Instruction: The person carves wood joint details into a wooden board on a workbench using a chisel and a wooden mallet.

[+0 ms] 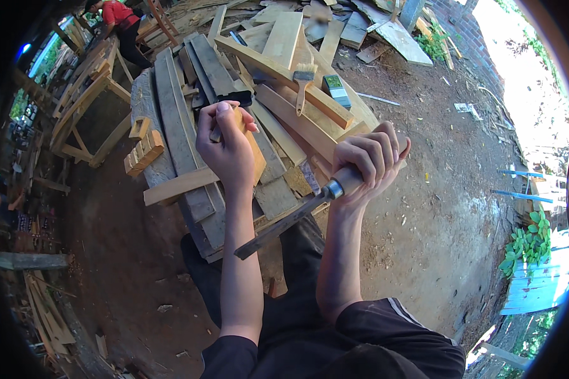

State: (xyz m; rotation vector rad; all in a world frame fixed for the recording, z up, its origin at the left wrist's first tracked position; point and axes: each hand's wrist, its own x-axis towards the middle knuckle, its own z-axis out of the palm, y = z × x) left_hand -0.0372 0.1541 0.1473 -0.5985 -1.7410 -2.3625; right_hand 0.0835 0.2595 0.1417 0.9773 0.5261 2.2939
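Note:
My right hand (370, 161) is wrapped round the wooden handle of a chisel (281, 226). Its dark blade slants down to the left and crosses in front of my left forearm; a bright metal collar joins blade and handle. My left hand (224, 136) is closed over the stacked boards, thumb on top, around a tool with a black head (239, 98). My fingers cover most of that tool, so its exact kind is hidden. Just under the left hand lies an orange-brown piece of wood (258, 155).
A stack of planks (167, 95) stands before me. On it lie a paintbrush (302, 85), a small green-and-white box (337, 90) and a slotted wooden block (144, 153). A wooden frame (98, 155) stands left; a person in red (115, 16) works far left. Scrap boards (392, 31) litter the back.

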